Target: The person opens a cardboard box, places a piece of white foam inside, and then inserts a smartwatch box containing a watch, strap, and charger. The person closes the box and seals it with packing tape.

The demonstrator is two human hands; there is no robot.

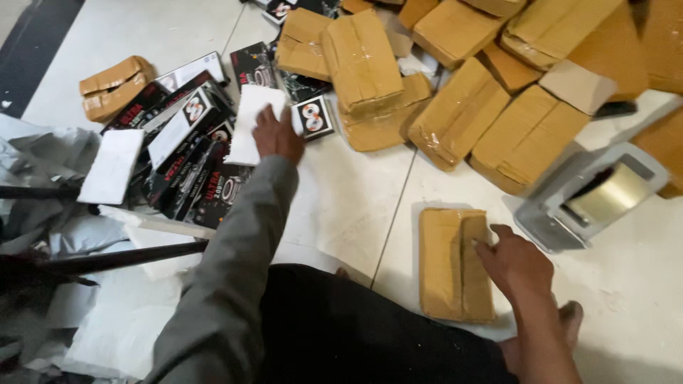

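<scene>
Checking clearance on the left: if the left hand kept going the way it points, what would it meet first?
The left hand already rests on a white box; beyond that, probably the black printed boxes, though depth is unclear.

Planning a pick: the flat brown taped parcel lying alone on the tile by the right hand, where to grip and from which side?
Grip the brown parcel across its short width, fingers on the two long edges, coming from above. It lies flat with its long axis running away from the person, and the left edge and near end are clear. The right hand rests on its right edge, so take it lower down.

Brown taped parcel (455, 263); white sheet (250, 124); black-red boxes (188, 163); grey sleeve (235, 256).
</scene>
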